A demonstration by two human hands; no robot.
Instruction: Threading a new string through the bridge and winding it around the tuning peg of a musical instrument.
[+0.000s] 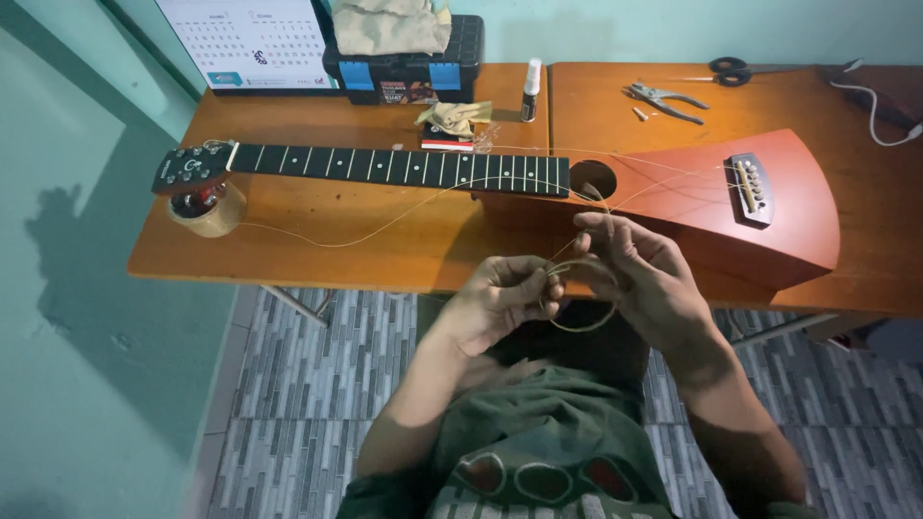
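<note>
A small red-brown travel guitar lies flat on the wooden table, its black fretboard pointing left and its headstock resting on a roll of tape. Loose strings trail from the bridge across the body and table. My left hand and my right hand are held just in front of the table edge, both pinching a coiled guitar string between the fingers.
A black toolbox with cloth on top, a calendar, a small white bottle, a rag, pliers, scissors and a white cable lie along the table's back. Grey tiled floor shows below.
</note>
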